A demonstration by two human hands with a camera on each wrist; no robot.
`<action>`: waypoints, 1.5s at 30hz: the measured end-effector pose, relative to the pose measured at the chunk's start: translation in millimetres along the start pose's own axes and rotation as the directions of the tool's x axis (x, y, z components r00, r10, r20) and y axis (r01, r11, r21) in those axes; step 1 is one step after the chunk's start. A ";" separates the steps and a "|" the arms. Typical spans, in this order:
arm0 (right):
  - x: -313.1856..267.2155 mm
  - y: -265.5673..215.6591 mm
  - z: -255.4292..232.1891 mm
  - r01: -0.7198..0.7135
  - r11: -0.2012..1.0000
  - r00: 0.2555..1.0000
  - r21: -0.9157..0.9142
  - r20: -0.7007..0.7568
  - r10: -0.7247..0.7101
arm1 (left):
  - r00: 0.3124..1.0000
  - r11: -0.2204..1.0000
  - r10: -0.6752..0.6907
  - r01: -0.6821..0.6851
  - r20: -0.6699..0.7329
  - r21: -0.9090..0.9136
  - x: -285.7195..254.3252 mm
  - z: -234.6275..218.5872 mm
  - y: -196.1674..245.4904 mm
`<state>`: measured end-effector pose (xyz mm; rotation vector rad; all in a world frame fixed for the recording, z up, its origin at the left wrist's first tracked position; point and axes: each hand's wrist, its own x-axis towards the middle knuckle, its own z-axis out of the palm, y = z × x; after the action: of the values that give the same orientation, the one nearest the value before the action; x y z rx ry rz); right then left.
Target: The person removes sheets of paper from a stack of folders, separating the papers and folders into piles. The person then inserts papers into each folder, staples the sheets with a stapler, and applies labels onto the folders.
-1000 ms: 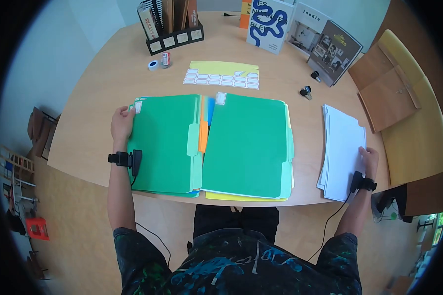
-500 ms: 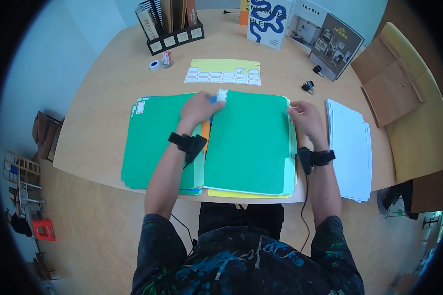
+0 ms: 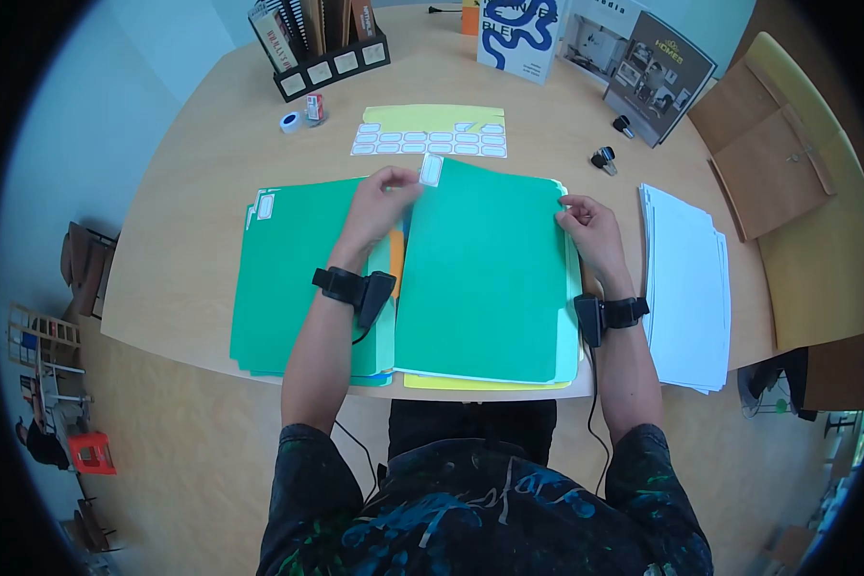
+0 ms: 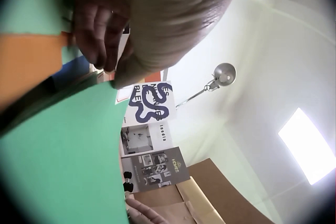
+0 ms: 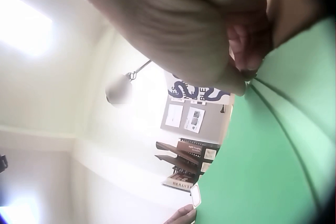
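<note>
My left hand [image 3: 376,206] pinches the upper left corner of a green file folder [image 3: 485,278], beside its white label [image 3: 432,171]. That corner is raised, and the folder's top edge bows. At the upper right edge, my right hand [image 3: 597,238] pinches the same folder between thumb and fingers; the right wrist view shows the green layers [image 5: 283,145] meeting at the fingertips. Under my left forearm lies another stack of green folders [image 3: 288,278], also with a labelled corner. Orange [image 3: 396,264] and yellow [image 3: 480,382] folder edges show beneath the right-hand folder.
White paper sheets [image 3: 686,288] lie stacked at the right. Beyond the folders is a label sheet [image 3: 427,144], with a tape roll [image 3: 290,122] to its left. Binder clips [image 3: 603,160], standing books [image 3: 658,77] and a black organizer [image 3: 336,67] are farther back.
My left hand came from the left stack's outer edge to the right folder's corner, and my right hand left the white papers for its right edge. The folder's upper left corner has risen.
</note>
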<state>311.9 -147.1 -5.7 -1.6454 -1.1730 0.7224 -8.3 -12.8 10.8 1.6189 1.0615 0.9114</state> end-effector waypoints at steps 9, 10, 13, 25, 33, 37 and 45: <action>-10.3 -18.3 -2.3 0.011 0.956 0.999 0.293 -0.049 0.004 | 0.970 0.941 -0.104 0.167 0.218 -0.293 -12.3 -1.6 10.2; -11.5 -21.9 -2.5 0.011 0.957 0.999 0.290 -0.045 0.003 | 0.973 0.929 -0.103 0.169 0.208 -0.329 -11.1 -2.0 7.9; -13.4 -28.6 -0.2 0.058 0.935 0.997 0.351 -0.072 -0.035 | 0.974 0.910 -0.098 0.170 0.202 -0.378 -10.6 -3.3 3.2; -12.5 -16.3 4.8 -0.058 0.862 0.996 0.504 0.091 0.013 | 0.969 0.861 -0.058 0.171 0.242 -0.478 -13.6 -3.3 8.5; -19.2 -27.0 2.5 -0.131 0.811 0.972 0.570 0.235 -0.008 | 0.980 0.960 -0.079 0.124 0.182 -0.251 -10.2 1.5 -0.3; -24.1 -26.6 7.2 -0.057 0.936 0.966 0.347 0.255 -0.036 | 0.976 0.957 -0.081 0.133 0.204 -0.258 -12.8 3.7 3.2; -29.0 -39.4 8.4 -0.150 0.913 0.972 0.380 0.227 0.065 | 0.979 0.958 -0.118 0.157 0.165 -0.242 -6.3 2.6 -7.6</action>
<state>279.8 -167.8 26.0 -1.3217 -1.0022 1.1484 -9.7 -18.3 2.3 1.3604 0.9021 0.7851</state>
